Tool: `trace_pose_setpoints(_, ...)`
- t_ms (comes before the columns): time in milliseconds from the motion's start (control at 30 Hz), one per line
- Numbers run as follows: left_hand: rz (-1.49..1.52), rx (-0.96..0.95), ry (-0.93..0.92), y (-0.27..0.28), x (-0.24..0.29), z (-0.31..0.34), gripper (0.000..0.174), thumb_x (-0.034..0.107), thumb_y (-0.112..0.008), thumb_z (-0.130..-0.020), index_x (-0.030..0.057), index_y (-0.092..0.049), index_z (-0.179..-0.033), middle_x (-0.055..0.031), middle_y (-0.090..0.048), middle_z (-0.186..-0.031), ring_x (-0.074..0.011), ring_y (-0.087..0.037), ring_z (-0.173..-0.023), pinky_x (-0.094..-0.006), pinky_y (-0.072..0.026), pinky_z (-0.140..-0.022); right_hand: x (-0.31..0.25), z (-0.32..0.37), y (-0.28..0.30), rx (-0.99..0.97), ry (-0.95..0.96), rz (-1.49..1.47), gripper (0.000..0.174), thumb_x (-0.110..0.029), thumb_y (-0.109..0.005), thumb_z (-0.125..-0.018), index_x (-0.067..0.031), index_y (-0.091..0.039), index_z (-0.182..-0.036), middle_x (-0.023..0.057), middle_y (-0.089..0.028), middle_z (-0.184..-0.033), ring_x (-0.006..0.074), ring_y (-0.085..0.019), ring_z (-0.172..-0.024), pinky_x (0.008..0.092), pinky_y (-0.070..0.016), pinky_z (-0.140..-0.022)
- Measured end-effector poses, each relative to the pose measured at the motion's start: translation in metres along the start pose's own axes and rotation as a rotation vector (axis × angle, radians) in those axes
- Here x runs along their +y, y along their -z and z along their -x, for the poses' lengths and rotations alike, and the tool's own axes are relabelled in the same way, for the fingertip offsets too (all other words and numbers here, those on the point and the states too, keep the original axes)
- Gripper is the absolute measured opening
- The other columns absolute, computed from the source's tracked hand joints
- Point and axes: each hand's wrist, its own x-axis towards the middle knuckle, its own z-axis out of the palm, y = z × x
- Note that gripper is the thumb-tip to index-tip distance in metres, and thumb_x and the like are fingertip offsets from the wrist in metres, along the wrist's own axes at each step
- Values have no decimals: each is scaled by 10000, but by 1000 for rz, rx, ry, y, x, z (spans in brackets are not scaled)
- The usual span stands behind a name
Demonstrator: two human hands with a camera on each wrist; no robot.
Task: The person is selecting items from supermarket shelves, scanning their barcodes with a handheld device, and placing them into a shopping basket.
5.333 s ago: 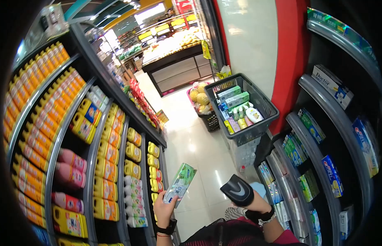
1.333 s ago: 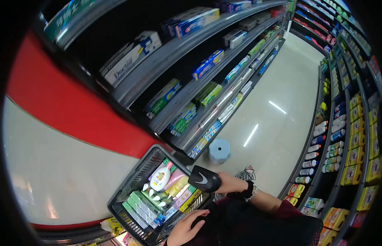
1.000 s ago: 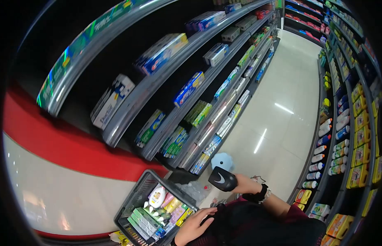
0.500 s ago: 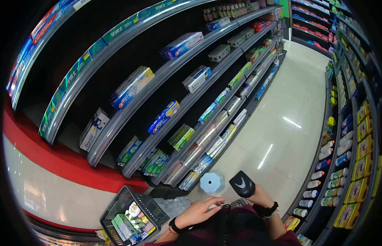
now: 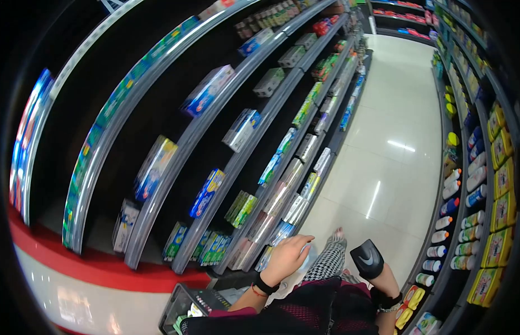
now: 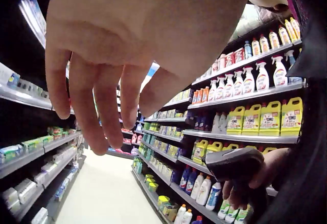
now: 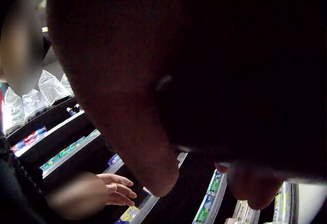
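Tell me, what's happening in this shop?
A person is in an aisle between stocked shelves. Their right hand grips a black handheld device, which looks like a scanner. Their left hand is empty, fingers relaxed. A dark basket with some goods in it shows beside the left arm, partly hidden.

In the head view we find the basket [image 5: 184,306] cut off by the bottom edge, its contents mostly hidden, and the upper-left shelf boxes [image 5: 31,151] too blurred to read.
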Motion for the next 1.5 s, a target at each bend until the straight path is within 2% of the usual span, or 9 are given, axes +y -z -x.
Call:
trace_pose_setpoints(67,47,-8,4,-10,-12,-31,219,132,-560,-885,70,-602,-1091,-92,-652,-1001,-270,-632,-917,-363,-477,-792,-3,-15,14,19,-20,49,403,-91,-762,-686,-7,-626,-1056,108,-682,-893,165,-623,-795,322,-500,-755)
trace_pose_setpoints(300,135,152,11,-11,-71,-127,183,134,-573,-872,53,-631,-1026,-106,-666,-948,-282,-640,-880,-372,-492,-763,-13,-105,35,94,-73,139,382,-182,-731,-743,-2,-632,-1065,169,-683,-946,249,-666,-908,333,-500,-804)
trace_pose_setpoints(700,-20,687,419,44,-212,-214,229,101,-585,-847,82,-621,-1072,-115,-630,-1026,-324,-589,-956,-407,-451,-844,-121,-373,-14,-446,128,286,460,-113,-731,-764,20,-577,-1176,138,-664,-1081,189,-621,-984,312,-481,-869)
trace_pose_setpoints(933,-118,733,588,80,-225,-232,288,75,-596,-831,64,-594,-1119,-110,-600,-1085,-307,-573,-1004,-401,-443,-864,-139,-505,-48,-685,271,117,871,-95,-789,-681,14,-319,-1406,169,-522,-1304,240,-519,-1199,319,-391,-1012)
trace_pose_setpoints(1033,-254,765,574,84,-234,-245,328,50,-616,-805,42,-581,-1131,-140,-565,-1169,-341,-543,-1056,-414,-436,-888,-175,-558,-68,-734,404,129,966,-65,-800,-676,0,-231,-1454,121,-511,-1317,171,-499,-1178,292,-360,-1018)
trace_pose_setpoints(1200,-611,743,912,39,-260,-271,498,134,-661,-766,57,-515,-1236,-153,-509,-1222,-343,-464,-1069,-456,-373,-921,-151,-655,-103,-751,131,284,464,-176,-783,-713,-9,-599,-1105,138,-681,-987,211,-641,-902,351,-490,-794)
trace_pose_setpoints(1300,-703,819,959,21,-257,-286,539,315,-687,-772,82,-534,-1234,-142,-502,-1132,-336,-446,-1045,-466,-342,-892,-105,-699,-114,-782,253,387,662,-202,-814,-677,-35,-514,-1242,146,-644,-1104,234,-618,-996,336,-477,-874)
trace_pose_setpoints(1367,-725,844,1029,16,-250,-294,551,402,-693,-780,79,-553,-1205,-148,-488,-1122,-325,-442,-1010,-449,-341,-869,-149,-677,-100,-921,482,149,854,-100,-821,-643,-57,-378,-1372,144,-561,-1231,216,-549,-1121,332,-433,-964)
trace_pose_setpoints(1500,-702,867,1052,13,-233,-305,567,405,-721,-754,103,-565,-1208,-137,-471,-1174,-338,-422,-1067,-472,-339,-908,-106,-701,-76,-886,315,223,680,-120,-826,-666,11,-478,-1235,141,-610,-1126,228,-578,-1026,345,-447,-912)
